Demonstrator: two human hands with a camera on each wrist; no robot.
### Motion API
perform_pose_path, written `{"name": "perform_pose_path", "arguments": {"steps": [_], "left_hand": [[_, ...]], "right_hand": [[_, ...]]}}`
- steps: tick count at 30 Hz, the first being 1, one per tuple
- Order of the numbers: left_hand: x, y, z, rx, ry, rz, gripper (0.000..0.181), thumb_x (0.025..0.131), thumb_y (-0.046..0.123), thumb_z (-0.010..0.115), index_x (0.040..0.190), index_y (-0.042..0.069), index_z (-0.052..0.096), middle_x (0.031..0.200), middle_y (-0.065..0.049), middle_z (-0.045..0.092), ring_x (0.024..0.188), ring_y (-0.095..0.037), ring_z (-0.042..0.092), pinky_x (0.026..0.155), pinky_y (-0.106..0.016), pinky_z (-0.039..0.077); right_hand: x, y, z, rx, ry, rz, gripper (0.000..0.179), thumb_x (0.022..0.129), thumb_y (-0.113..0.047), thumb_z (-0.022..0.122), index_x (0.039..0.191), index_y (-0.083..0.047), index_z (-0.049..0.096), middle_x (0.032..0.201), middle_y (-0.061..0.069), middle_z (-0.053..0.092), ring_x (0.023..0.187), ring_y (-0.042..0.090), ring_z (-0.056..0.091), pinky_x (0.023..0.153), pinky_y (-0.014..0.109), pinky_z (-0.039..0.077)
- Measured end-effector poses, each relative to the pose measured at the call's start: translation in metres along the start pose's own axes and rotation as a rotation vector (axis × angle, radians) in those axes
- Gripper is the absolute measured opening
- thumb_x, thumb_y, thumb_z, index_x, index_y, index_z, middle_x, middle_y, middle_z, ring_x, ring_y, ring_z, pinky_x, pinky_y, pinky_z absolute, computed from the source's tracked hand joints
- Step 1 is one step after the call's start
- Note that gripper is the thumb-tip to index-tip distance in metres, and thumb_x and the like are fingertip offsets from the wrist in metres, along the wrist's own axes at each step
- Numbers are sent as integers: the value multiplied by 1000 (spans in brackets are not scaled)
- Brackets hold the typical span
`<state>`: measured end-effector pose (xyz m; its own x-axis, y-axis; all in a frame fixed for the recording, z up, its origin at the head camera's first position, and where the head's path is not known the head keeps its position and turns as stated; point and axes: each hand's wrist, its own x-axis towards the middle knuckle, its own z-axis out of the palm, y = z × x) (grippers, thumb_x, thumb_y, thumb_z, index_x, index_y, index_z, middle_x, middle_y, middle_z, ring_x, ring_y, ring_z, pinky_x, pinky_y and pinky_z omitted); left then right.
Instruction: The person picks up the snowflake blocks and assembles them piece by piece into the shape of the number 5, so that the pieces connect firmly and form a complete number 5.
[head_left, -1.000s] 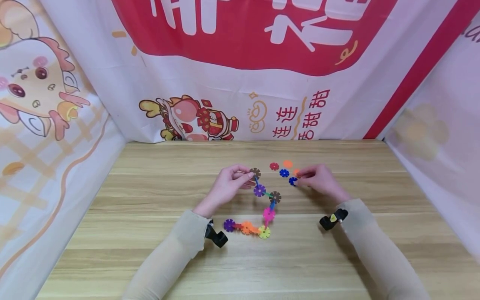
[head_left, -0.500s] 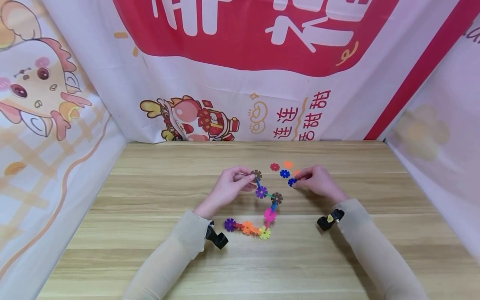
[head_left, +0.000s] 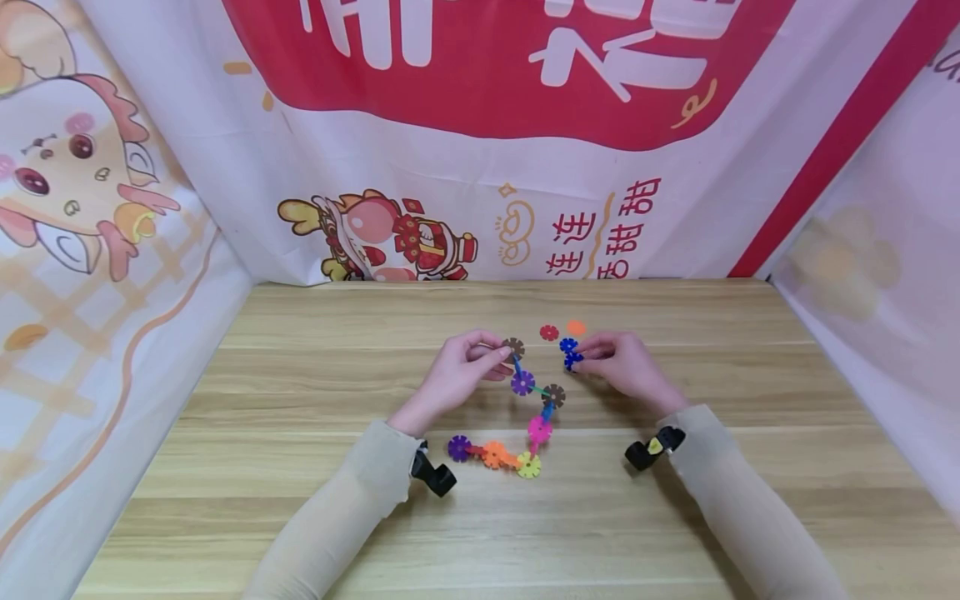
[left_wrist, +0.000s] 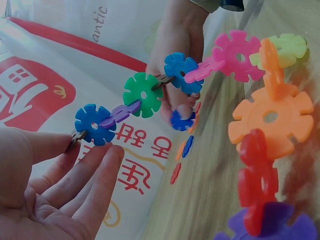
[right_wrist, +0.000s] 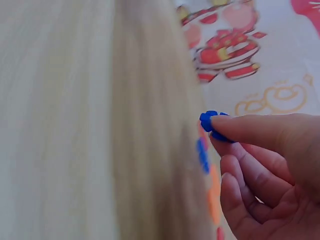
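Note:
My left hand (head_left: 468, 364) pinches a brown notched plastic disc (head_left: 513, 348) at the upper end of a chain of interlocking discs. From there the chain runs through a purple disc (head_left: 522, 383), a green disc (left_wrist: 143, 94), another brown disc (head_left: 553, 396) and a pink disc (head_left: 539, 429). It turns at a yellow disc (head_left: 528, 465), then goes left through an orange disc (head_left: 494, 455) to a purple end disc (head_left: 460, 448). My right hand (head_left: 622, 364) pinches a loose dark blue disc (right_wrist: 215, 125) between thumb and fingers, right of the chain.
Behind the right hand's fingertips lie a red disc (head_left: 549, 332), an orange disc (head_left: 576, 327) and a second blue disc (head_left: 567, 344) on the wooden table (head_left: 337, 517). A printed cloth (head_left: 480, 158) stands at the table's back edge.
My right hand has moved slightly left with the dark blue disc, which now overlaps the other blue disc in the head view. The left hand and chain have hardly moved.

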<state>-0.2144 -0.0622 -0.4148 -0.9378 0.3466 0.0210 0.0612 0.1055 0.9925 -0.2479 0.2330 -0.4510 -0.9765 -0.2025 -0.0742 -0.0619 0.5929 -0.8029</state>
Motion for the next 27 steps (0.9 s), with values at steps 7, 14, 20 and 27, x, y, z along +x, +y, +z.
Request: {"name": "perform_pose_path", "arguments": {"steps": [7, 14, 20, 27], "left_hand": [[2, -1, 1, -15, 8, 1, 19, 102, 12, 64, 115, -2, 65, 102, -15, 74, 92, -31, 72, 84, -42, 59], [2, 0, 3, -12, 15, 8, 19, 101, 13, 65, 112, -2, 67, 101, -15, 73, 91, -31, 73, 85, -43, 59], [2, 0, 4, 50, 52, 23, 20, 100, 15, 68, 113, 0, 69, 103, -12, 72, 92, -31, 72, 84, -39, 60], [3, 0, 3, 96, 70, 19, 18, 99, 16, 68, 111, 1, 71, 96, -9, 73, 87, -24, 72, 81, -32, 59]], "right_hand": [[-4, -34, -1, 206, 47, 13, 28, 89, -26, 81, 112, -11, 75, 105, 6, 74, 99, 28, 67, 92, 52, 52], [-7, -60, 5, 371, 26, -30, 32, 92, -22, 79, 116, -3, 70, 106, 10, 74, 100, 31, 68, 97, 51, 51], [-4, -65, 12, 417, 10, -92, 33, 95, -25, 76, 118, -3, 69, 110, 9, 74, 102, 26, 69, 98, 46, 52], [0, -65, 18, 454, -31, -159, 31, 98, -23, 72, 121, -2, 68, 115, 11, 71, 106, 27, 68, 98, 42, 53]]}}
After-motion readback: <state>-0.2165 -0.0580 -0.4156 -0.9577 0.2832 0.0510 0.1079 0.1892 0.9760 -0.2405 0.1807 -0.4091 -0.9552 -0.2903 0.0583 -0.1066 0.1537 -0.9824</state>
